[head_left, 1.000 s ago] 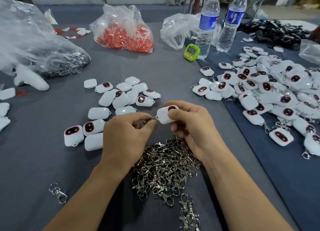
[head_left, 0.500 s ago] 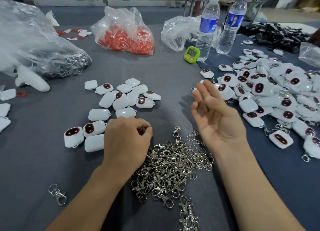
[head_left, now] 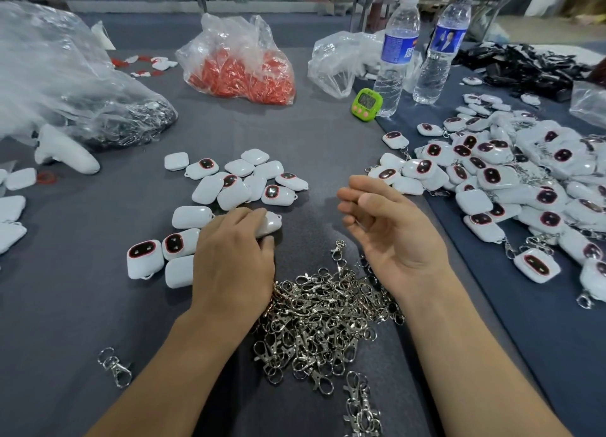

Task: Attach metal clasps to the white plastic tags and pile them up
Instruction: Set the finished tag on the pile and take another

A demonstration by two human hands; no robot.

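Observation:
Several loose white plastic tags (head_left: 236, 181) without clasps lie on the grey cloth ahead of my left hand. My left hand (head_left: 232, 256) rests palm down, its fingers and thumb closed over one white tag (head_left: 272, 224) at the near edge of that group. A heap of silver metal clasps (head_left: 321, 318) lies between my wrists. My right hand (head_left: 387, 230) hovers above the clasps, palm turned left, fingers apart and holding nothing. A large pile of tags with clasps fitted (head_left: 508, 181) spreads over the right side.
A single clasp (head_left: 114, 366) lies at the near left. At the back are a bag of red parts (head_left: 242, 66), two water bottles (head_left: 396, 49), a green timer (head_left: 367, 104) and a clear bag of metal rings (head_left: 82, 108). Black items (head_left: 524, 66) lie at the far right.
The tag held by both hands a second ago has left them. My right hand opened and drew back from the right pile. My left hand reached forward onto a loose tag.

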